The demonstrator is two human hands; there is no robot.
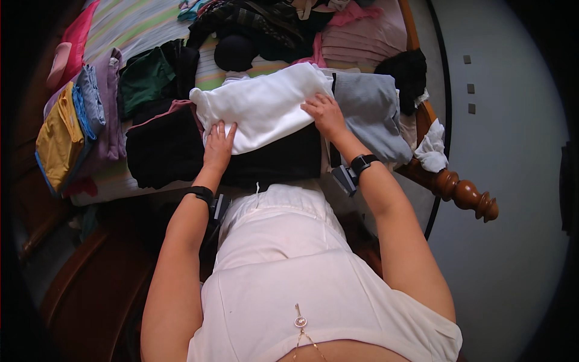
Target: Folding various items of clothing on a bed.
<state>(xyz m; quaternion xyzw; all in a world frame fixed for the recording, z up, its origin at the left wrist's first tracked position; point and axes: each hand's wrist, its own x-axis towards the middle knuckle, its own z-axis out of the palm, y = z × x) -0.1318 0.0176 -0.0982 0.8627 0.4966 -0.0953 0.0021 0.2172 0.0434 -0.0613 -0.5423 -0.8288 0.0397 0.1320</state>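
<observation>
A folded white garment (259,105) lies across the front of the bed, on top of a black folded garment (277,160). On its lower left part rests my left hand (219,146), fingers spread and pointing away from me. My right hand (326,116) lies on the right end of the white cloth, its fingers stretched out over the surface. Neither hand grips the fabric. Beside the right hand is a grey folded garment (369,111); left of the left hand sits a black folded stack (164,151) with a dusty pink edge.
Further left are dark green (148,81), purple (111,130) and yellow (60,142) folded clothes. Behind lie a black rounded cup-shaped item (235,53) and pink folded fabric (362,43). A turned wooden bedpost (464,192) juts out at the right, near a crumpled white cloth (432,148).
</observation>
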